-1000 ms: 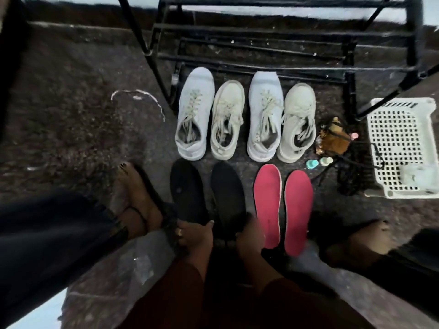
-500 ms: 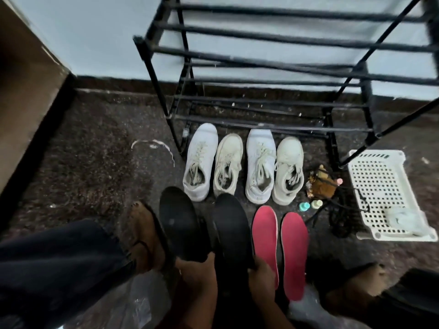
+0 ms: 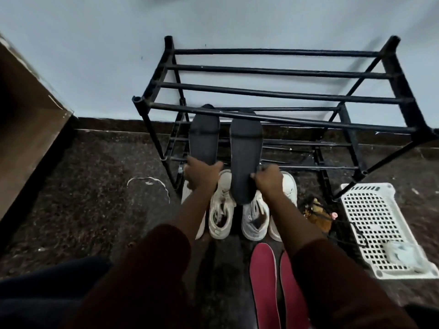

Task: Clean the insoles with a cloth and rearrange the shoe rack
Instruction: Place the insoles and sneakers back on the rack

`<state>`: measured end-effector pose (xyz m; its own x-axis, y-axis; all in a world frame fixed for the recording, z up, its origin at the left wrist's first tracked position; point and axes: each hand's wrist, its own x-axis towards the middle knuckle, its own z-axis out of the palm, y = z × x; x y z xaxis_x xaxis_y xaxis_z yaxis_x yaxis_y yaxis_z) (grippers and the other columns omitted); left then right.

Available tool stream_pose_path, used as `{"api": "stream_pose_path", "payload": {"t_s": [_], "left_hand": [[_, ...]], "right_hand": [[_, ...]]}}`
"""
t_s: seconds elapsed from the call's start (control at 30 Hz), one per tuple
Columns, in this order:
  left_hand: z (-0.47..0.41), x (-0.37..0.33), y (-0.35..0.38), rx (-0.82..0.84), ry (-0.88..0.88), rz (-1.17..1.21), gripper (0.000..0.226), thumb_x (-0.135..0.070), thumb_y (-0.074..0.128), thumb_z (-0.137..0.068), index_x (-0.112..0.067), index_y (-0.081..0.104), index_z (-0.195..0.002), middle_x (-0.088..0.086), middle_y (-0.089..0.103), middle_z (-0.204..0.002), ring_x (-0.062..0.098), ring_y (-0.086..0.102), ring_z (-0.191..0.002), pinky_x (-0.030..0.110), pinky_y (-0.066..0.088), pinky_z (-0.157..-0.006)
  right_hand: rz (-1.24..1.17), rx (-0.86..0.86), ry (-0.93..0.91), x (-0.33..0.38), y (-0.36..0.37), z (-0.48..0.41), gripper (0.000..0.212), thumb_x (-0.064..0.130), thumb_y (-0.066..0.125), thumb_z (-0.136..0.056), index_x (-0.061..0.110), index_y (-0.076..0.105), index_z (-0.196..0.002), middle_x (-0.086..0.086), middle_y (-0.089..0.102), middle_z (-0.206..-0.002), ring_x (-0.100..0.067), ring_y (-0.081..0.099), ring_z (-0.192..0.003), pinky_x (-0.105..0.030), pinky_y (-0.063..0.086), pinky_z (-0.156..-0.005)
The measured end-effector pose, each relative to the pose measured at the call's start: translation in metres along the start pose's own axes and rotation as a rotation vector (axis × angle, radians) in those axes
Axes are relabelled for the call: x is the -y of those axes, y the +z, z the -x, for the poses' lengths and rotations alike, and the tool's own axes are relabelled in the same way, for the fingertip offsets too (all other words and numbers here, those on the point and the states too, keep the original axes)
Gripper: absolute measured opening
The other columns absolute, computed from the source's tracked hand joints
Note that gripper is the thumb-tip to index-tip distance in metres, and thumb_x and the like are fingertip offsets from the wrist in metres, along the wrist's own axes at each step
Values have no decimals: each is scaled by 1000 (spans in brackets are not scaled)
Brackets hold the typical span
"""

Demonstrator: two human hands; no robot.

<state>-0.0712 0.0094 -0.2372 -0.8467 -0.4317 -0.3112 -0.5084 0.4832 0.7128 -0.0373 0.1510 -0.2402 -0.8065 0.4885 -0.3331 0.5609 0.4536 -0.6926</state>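
Black insoles (image 3: 204,138), gripped by left hand (image 3: 202,175) and right hand (image 3: 268,180), at rack (image 3: 273,94).

Left hand (image 3: 202,175): held out forward, back uppermost, fingers and thumb curled round the near end of the left insole (image 3: 204,138); right hand (image 3: 268,180): level with it and just beside, fingers pinching the right insole (image 3: 245,157) at its side edge; forearms: both bare, stretched ahead, nearly parallel; maroon sleeves (image 3: 154,269): covering both arms down to about the elbow.
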Motion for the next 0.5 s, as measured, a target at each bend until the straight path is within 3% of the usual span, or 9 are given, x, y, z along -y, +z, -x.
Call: {"api": "stream_pose_path", "payload": {"t_s": [0.2,0.33,0.5], "left_hand": [[-57,-38,2,48,-4,-221,98,-47,68,-78,4,18,-146,21,31,-145,34,33,-133,44,31,-105],[-69,-40,8,48,8,-244,98,-45,68,-78,1,15,-147,21,28,-146,34,30,-133,41,32,-104],[-70,-34,14,83,7,-270,104,-48,68,-80,-6,4,-150,24,21,-150,37,24,-137,44,29,-107]], "right_hand": [[-63,123,59,44,14,-69,30,14,57,-87,1,61,-114,-16,61,-116,-28,58,-107,-29,48,-82],[47,60,-5,52,16,-80,34,29,63,-86,4,65,-108,-11,65,-111,-25,59,-107,-25,44,-77],[94,50,-53,41,15,-74,31,22,65,-84,-2,65,-103,-18,66,-106,-30,60,-103,-26,44,-77]]}}
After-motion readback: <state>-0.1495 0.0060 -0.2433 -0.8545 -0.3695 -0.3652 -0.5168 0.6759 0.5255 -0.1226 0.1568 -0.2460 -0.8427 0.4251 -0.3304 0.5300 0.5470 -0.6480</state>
